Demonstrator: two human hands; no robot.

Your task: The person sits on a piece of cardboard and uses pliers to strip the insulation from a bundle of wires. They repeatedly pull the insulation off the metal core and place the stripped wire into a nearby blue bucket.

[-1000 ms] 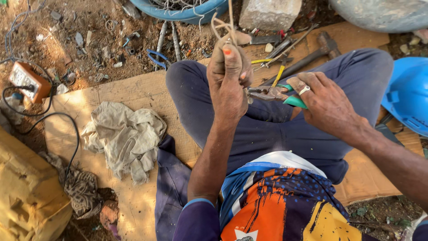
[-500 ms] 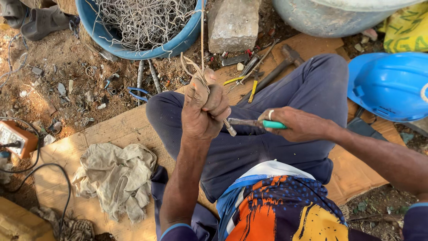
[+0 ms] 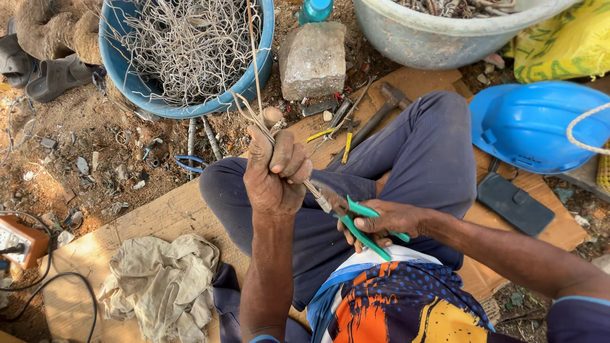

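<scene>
The left hand (image 3: pixel 274 174) was clenched tight, fingers (image 3: pixel 293 160) wrapped round a bundle of thin wire strands (image 3: pixel 249 111), holding them upright and taut above the lap so the tool could reach their lower end. The right hand (image 3: pixel 384 222) squeezed the green-handled pliers (image 3: pixel 356 219), fingers closed round both grips, the metal nose meeting the wire just below the left fist. The strands looked stiff, dull and kinked. A blue plastic tub (image 3: pixel 136 101) heaped with tangled grey wire sat near the knees, close by. Flattened cardboard (image 3: pixel 159 213) served as a seat on the dusty ground. A rough stone block (image 3: pixel 312 60), a hammer (image 3: pixel 381 111) and a glossy blue hard hat (image 3: pixel 534 124) lay close.
</scene>
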